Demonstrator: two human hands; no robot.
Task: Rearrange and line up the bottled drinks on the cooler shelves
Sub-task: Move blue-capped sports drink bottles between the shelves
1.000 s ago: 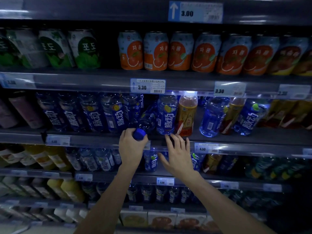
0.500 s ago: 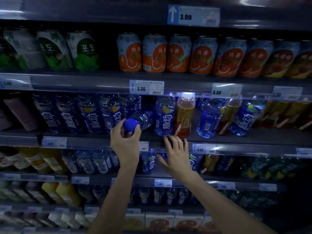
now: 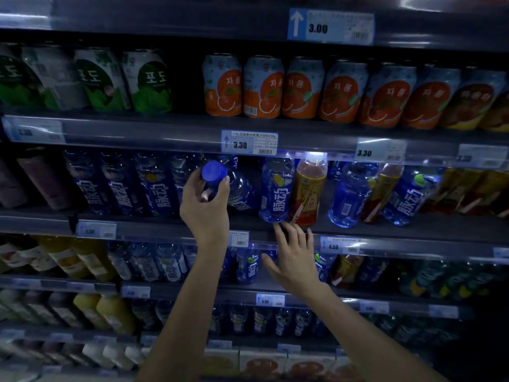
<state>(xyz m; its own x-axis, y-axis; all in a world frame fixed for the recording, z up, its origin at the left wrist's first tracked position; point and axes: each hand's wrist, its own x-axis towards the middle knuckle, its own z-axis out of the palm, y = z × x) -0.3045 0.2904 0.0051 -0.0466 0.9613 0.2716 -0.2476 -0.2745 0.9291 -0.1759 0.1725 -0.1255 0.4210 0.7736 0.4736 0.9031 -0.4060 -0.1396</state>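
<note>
My left hand (image 3: 205, 208) grips a blue-capped clear bottle (image 3: 234, 186) by its neck; the bottle is tilted, cap toward me, base on the second shelf (image 3: 385, 232). To its left stands a row of blue-labelled bottles (image 3: 126, 186). To its right are an upright blue bottle (image 3: 276, 190) and an amber tea bottle (image 3: 309, 193). My right hand (image 3: 296, 260) hovers open, fingers spread, just below the shelf edge under those two bottles, touching nothing I can make out.
Orange cans (image 3: 264, 88) and green cans (image 3: 148, 81) fill the shelf above. Mixed blue and amber bottles (image 3: 355, 194) stand at the right of the second shelf. Lower shelves hold yellow juice bottles (image 3: 82, 259) and small dark bottles (image 3: 261, 319). Price tags (image 3: 249, 142) line the shelf edges.
My left hand has lifted the bottle's cap end up and leftward, raising it from nearly flat toward upright. My right hand has stayed under the shelf edge, barely shifting.
</note>
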